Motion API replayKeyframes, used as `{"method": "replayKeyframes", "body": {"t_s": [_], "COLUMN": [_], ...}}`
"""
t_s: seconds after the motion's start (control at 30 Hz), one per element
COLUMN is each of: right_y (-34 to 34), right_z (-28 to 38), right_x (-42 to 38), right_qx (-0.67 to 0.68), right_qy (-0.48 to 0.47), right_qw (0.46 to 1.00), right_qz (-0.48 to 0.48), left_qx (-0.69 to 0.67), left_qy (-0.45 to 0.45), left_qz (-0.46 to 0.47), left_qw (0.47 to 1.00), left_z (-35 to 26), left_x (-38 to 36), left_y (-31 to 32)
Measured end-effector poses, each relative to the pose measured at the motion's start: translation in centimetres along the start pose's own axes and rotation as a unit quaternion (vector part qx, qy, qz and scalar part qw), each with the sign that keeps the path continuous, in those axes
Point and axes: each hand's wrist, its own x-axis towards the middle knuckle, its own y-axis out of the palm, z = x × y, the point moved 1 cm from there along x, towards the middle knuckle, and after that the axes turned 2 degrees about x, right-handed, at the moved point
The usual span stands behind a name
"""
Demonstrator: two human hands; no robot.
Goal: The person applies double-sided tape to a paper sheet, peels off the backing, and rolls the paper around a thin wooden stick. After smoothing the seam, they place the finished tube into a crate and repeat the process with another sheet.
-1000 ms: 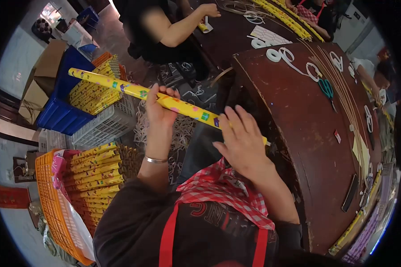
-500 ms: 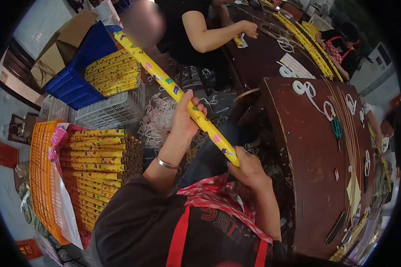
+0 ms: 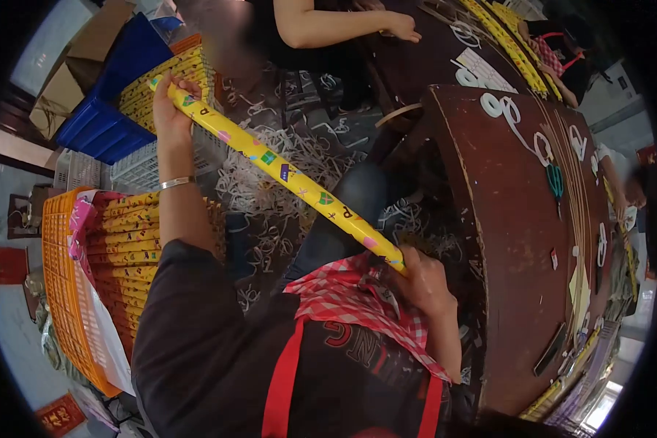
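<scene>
A long yellow patterned tube runs diagonally across my lap, from upper left to lower right. My left hand is wrapped round its upper end, close to the blue crate. At the lower end, my right hand grips the tube in front of the checked apron. The tube's surface carries small coloured figures. My right hand hides its lower tip.
An orange basket with yellow tubes stands at left, a blue crate behind it. White strips litter the floor. A brown table at right bears green scissors. Across it is a co-worker's arm.
My left hand has slid up and left along the tube to its far end. The tube lies slightly flatter. The co-worker's hand no longer holds a small yellow piece.
</scene>
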Motion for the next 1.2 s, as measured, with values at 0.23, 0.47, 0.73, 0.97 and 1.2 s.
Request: {"method": "replayKeyframes", "body": {"t_s": [0.23, 0.47, 0.73, 0.97, 1.2], "right_y": [-0.5, 0.2, -0.2, 0.4, 0.3], "right_z": [0.7, 0.5, 5.6, 4.0, 0.0], "right_x": [1.4, 2.3, 9.2, 7.5, 4.8], "right_qx": [-0.095, -0.140, -0.165, -0.150, -0.132], "right_qy": [-0.012, -0.014, -0.043, -0.045, -0.080], "right_qw": [0.993, 0.986, 0.971, 0.973, 0.964], "right_qz": [-0.074, -0.086, -0.167, -0.171, -0.216], "left_qx": [0.083, 0.035, 0.026, 0.049, 0.057], "left_qy": [-0.049, -0.276, -0.239, -0.176, -0.106], "left_qz": [-0.047, -0.101, 0.032, 0.091, 0.145], "left_qw": [0.994, 0.955, 0.970, 0.979, 0.982], "left_z": [10.9, 21.6, 20.5, 16.2, 10.7], "left_x": [-8.2, -19.1, -21.8, -19.0, -15.2], "left_y": [0.5, 0.3, 7.3, 8.1, 8.0]}}
